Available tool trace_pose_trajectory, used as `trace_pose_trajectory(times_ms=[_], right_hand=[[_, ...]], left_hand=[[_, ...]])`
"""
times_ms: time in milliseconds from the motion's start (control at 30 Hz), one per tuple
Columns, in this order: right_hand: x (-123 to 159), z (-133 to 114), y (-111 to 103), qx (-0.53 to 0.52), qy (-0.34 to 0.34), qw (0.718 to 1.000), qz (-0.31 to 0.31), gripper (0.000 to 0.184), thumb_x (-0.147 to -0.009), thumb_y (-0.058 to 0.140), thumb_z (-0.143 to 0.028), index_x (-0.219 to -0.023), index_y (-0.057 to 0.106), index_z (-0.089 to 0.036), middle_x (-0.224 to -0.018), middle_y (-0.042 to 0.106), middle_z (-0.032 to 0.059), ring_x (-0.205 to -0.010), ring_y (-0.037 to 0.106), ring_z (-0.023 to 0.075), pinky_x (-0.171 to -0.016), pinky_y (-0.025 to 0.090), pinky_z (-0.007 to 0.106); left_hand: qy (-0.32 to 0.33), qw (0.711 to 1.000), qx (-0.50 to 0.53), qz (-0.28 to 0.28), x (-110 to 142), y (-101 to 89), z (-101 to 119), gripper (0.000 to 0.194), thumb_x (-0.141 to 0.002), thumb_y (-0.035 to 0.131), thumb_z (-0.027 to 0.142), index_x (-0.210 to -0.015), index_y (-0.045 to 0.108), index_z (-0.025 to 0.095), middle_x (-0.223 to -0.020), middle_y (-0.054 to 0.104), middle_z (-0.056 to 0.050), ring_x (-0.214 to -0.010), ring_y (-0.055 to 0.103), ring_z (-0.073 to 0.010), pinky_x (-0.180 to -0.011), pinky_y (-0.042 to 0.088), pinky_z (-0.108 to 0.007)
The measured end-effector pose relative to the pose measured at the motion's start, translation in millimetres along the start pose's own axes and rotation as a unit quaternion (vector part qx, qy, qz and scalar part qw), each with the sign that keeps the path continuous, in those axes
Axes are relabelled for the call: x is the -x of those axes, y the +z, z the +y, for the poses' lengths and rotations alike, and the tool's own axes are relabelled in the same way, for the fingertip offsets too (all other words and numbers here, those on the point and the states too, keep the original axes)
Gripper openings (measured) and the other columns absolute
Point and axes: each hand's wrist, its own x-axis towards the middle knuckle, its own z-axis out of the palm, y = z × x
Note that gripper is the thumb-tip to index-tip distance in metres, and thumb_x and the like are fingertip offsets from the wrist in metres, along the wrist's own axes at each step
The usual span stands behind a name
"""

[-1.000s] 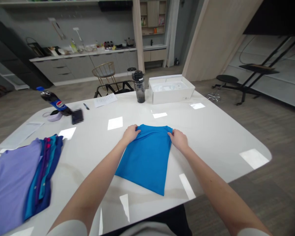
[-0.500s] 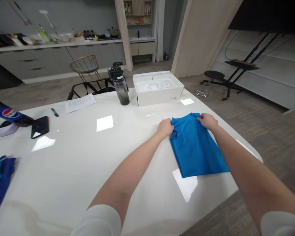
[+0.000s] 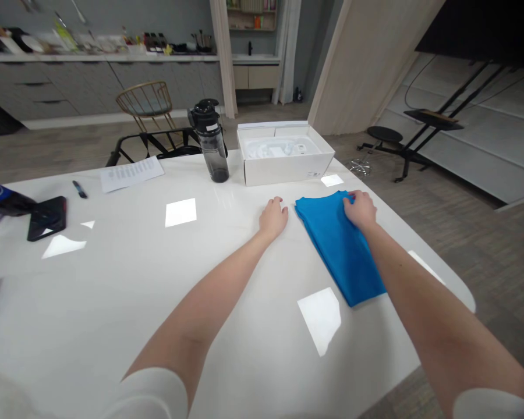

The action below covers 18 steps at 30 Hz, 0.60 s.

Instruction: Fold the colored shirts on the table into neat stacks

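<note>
Two short white sleeves (image 3: 157, 396) nearest us, bare forearms stretching over the glossy white desk (image 3: 157, 302), and there it lies: the blue cloth (image 3: 338, 247), flat near the right-hand side, its near end narrow, its far edge up by the hands. It looks layered along the left side, and I'd call it light, soft and limp, nothing fragile about it; the smooth fabric could well skate on that shiny top, and the layers could slip apart if only one is caught. Best hold, I'd say: the two far corners, fingers above and below so that every layer comes along. Over to the left hand (image 3: 274, 218), just beside the cloth's far-left corner and apart from it, fingers loosely curled with nothing in them! The right hand (image 3: 361, 208) is on the far-right corner, thumb and fingers at the fabric; whether they pinch it or merely rest there, I can't tell from here. Farther across, a phone (image 3: 47, 219) lies at left by a cola bottle (image 3: 4, 199), then a pen (image 3: 80, 190), a printed sheet (image 3: 133, 173), a dark drinking bottle (image 3: 213, 151) standing upright and an open white box (image 3: 283, 169) just beyond the cloth. Past the desk, a gold-framed chair (image 3: 146, 102) and a round stool (image 3: 384, 134).
</note>
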Motion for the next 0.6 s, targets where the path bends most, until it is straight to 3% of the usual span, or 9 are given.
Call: trace_pose_trajectory(times_ms=[133, 300, 433, 600], right_hand=[[56, -49, 1, -0.081, -0.123, 0.986, -0.08, 0.027, -0.092, 0.056, -0.032, -0.113, 0.068, -0.019, -0.097, 0.072, 0.0087, -0.082, 0.063, 0.0225, -0.078, 0.047, 0.033], [164, -141, 12, -0.135, -0.246, 0.941, -0.189, 0.021, -0.096, 0.053, -0.03, -0.107, 0.069, -0.023, -0.085, 0.074, 0.0024, -0.072, 0.063, 0.0178, -0.068, 0.043, 0.027], [261, -222, 20, -0.161, -0.352, 0.885, -0.258, 0.021, -0.099, 0.051, -0.03, -0.107, 0.069, -0.024, -0.082, 0.072, 0.0005, -0.072, 0.063, 0.0172, -0.071, 0.043, 0.027], [364, -322, 28, -0.165, -0.486, 0.814, -0.271, 0.017, -0.099, 0.053, -0.024, -0.104, 0.069, -0.021, -0.095, 0.071, 0.0049, -0.086, 0.064, 0.0186, -0.084, 0.041, 0.031]], left_hand=[[0.029, 0.997, -0.058, -0.029, 42, -52.0, -27, 0.027, -0.095, 0.049, 0.019, -0.118, 0.06, 0.024, -0.117, 0.069, -0.006, -0.114, 0.063, -0.0226, -0.1, 0.043, -0.039], [0.08, 0.989, -0.103, -0.064, 116, -125.3, -72, 0.024, -0.094, 0.05, 0.021, -0.111, 0.066, 0.023, -0.118, 0.069, -0.006, -0.114, 0.063, -0.0224, -0.104, 0.043, -0.04], [0.063, 0.99, -0.122, -0.027, 192, -182.7, -133, 0.026, -0.093, 0.051, 0.02, -0.112, 0.068, 0.024, -0.12, 0.068, -0.005, -0.115, 0.063, -0.021, -0.106, 0.043, -0.037], [-0.018, 0.978, -0.195, 0.076, 277, -265.0, -221, 0.027, -0.092, 0.052, 0.018, -0.114, 0.067, 0.025, -0.131, 0.063, -0.007, -0.123, 0.058, -0.0224, -0.111, 0.038, -0.042]])
